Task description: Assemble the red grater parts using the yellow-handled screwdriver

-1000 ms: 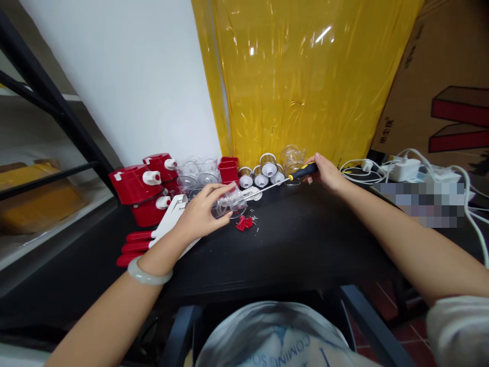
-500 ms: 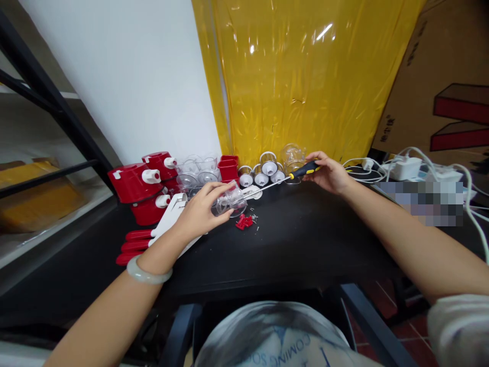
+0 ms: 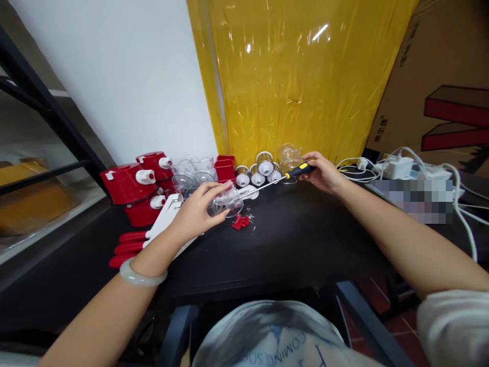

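My left hand is closed around a clear plastic cup lying on its side on the black table. My right hand grips the yellow-and-black handle of a screwdriver, whose metal shaft points left into the cup's open end. Small red plastic pieces and tiny screws lie on the table just below the cup.
Red lidded parts, clear cups, a red box and metal-banded cups line the back of the table. Red-handled white pieces lie at left. White cables and chargers lie at right. A yellow plastic curtain hangs behind.
Both hands keep their grips; the screwdriver stays in the cup. The whole view has shifted slightly left and up as my head moved.
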`<state>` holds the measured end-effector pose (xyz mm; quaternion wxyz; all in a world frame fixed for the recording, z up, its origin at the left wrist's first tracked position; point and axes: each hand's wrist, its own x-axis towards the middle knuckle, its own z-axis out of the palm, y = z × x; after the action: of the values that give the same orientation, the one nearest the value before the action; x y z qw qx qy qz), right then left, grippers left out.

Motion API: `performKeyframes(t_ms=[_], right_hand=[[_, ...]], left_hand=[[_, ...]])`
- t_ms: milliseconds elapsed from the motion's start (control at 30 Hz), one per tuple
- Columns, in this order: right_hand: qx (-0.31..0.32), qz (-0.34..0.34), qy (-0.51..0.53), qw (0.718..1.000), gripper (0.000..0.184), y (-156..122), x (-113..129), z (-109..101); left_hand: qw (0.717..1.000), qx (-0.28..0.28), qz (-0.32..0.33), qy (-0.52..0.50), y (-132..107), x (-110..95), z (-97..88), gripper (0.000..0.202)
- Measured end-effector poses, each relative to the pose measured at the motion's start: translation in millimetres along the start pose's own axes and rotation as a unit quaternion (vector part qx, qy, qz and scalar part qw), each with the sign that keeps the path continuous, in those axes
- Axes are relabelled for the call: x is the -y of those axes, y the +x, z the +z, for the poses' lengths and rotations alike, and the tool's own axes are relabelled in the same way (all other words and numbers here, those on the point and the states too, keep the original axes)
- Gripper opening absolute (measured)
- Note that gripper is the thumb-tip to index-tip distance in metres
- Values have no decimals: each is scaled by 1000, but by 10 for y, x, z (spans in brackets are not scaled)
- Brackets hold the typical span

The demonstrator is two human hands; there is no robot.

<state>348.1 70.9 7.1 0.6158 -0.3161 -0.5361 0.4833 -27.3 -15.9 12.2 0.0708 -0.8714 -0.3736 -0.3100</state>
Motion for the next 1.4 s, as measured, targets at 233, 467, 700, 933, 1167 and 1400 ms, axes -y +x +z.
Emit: performKeyframes(t_ms=[233,467,700,933,1167,1400], right_hand=[[18,0,16,1000,30,-19,-2,-1],[17,-35,-127,991,42,57,-38,-62],[34,25,50,998,30,-47,21,3],[6,-3,-27,1000,37,20,-58,-23],[-6,-14,-52,999,37,59,-101,-16],[45,29,84,995,35,-50,-13,27]], left_hand=[[1000,5,-6,0,1,-12,-10,57],[1000,6,-5,-1,-6,-4,-8,58],[1000,2,-15,3,-6,-17,-8,58],[1000,2,-11,8,-3,14,-3,57],[999,-14,-41,23,-2,35,3,66],[998,-47,-45,21,14,117,24,61]])
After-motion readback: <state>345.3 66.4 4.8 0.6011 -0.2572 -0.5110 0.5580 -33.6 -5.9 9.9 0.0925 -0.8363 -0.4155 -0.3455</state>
